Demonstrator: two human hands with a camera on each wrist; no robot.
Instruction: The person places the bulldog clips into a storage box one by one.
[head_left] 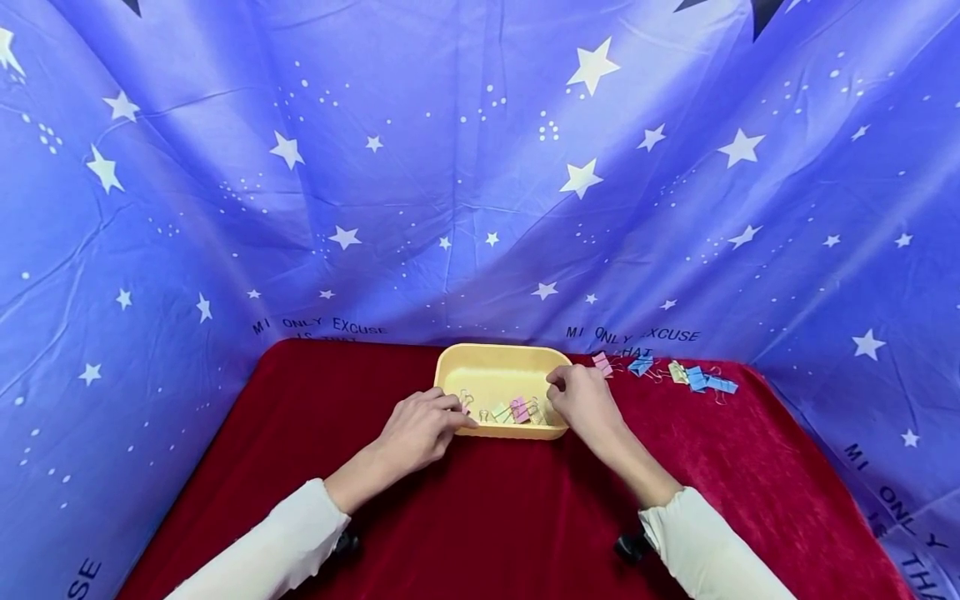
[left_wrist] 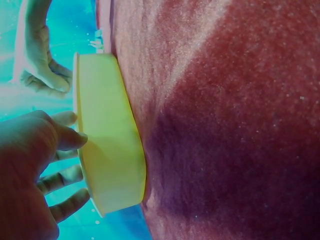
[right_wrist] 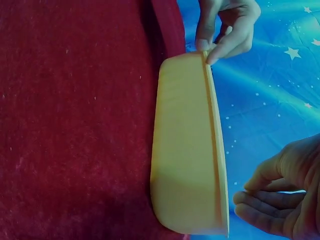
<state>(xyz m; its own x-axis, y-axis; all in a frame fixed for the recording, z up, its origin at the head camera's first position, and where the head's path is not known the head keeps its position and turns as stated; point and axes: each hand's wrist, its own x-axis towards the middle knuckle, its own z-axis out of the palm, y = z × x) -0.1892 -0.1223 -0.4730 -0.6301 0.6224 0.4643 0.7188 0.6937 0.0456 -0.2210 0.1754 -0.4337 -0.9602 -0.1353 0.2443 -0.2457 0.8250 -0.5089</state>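
Note:
A pale yellow plastic tray (head_left: 498,432) stands near the far edge of the table, with several binder clips along its near inner side, including a pink clip (head_left: 519,409). My left hand (head_left: 416,427) pinches the tray's rim at its near left corner, the thumb outside and the fingers reaching over the rim. At the tray's right end hovers my right hand (head_left: 588,404), fingers loosely curled, tips just over the rim. In the right wrist view, the right hand (right_wrist: 280,192) is beside the rim, with nothing visible between thumb and fingers.
To the right of the tray, several more binder clips lie in a row on the red velvet cloth (head_left: 735,467): a pink clip (head_left: 602,364), a yellow clip (head_left: 678,372) and blue clips, among them one blue clip (head_left: 697,379). A blue star-patterned curtain (head_left: 450,167) hangs behind the table.

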